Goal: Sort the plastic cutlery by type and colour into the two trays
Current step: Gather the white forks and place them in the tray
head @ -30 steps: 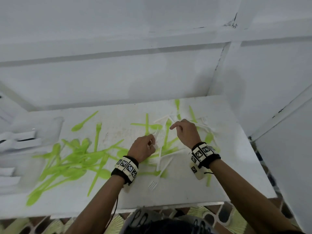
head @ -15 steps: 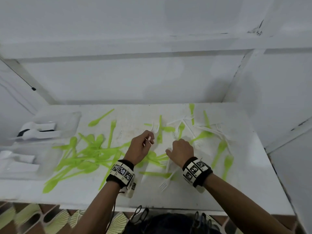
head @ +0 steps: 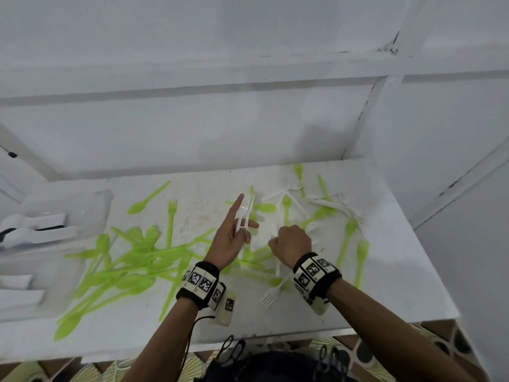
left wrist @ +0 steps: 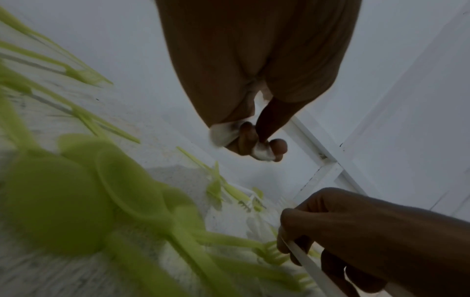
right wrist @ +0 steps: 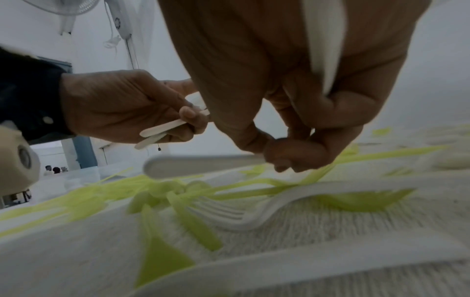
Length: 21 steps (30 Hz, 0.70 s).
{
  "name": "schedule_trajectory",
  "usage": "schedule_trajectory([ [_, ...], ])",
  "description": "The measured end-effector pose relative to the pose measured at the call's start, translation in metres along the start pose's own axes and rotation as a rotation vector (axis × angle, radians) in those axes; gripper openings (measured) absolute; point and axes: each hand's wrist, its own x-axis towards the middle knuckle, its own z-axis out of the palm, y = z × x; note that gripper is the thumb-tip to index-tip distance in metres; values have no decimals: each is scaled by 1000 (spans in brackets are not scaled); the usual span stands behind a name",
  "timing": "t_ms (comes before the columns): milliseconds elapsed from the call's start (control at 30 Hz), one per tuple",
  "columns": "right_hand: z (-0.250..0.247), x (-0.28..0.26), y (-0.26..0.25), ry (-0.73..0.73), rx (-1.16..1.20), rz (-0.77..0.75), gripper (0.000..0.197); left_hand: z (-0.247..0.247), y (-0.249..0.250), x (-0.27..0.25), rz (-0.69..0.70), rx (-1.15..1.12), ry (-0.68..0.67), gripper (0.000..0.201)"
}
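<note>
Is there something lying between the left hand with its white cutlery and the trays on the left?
Yes. The green cutlery pile lies on the table between the left hand and the trays, but only flat on the surface.

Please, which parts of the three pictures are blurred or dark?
Head view: evenly lit, trays at the left edge smeared. Left wrist view: dim, green spoons close to the lens blurred. Right wrist view: table and green cutlery streaked, left hand sharper.

Green cutlery (head: 143,260): thin plastic, smooth, slightly translucent. White forks (head: 271,295): matt plastic, smooth handles. Bench (head: 385,285): white, matt, faintly grainy, scuffed and stained mid-top. Trays (head: 91,216) at left edge: clear plastic.
</note>
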Motion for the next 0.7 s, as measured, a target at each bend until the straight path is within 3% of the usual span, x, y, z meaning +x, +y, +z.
schedule_trajectory([
  [100,0,-3,-2,63,83,19,29,0,-2,2,-93,-73,14,79],
  [233,1,-3,0,117,377,33,26,4,-2,3,-171,-132,39,10],
  [267,0,-4,0,135,452,38,28,5,0,3,-172,-141,37,5],
  [467,-3,-10,10,125,773,137,34,8,4,10,-233,-114,35,29],
  [567,2,-6,20,90,942,184,44,10,9,15,-294,-111,10,32],
  [700,1,-5,38,89,888,95,63,14,8,17,-274,56,-83,48],
])
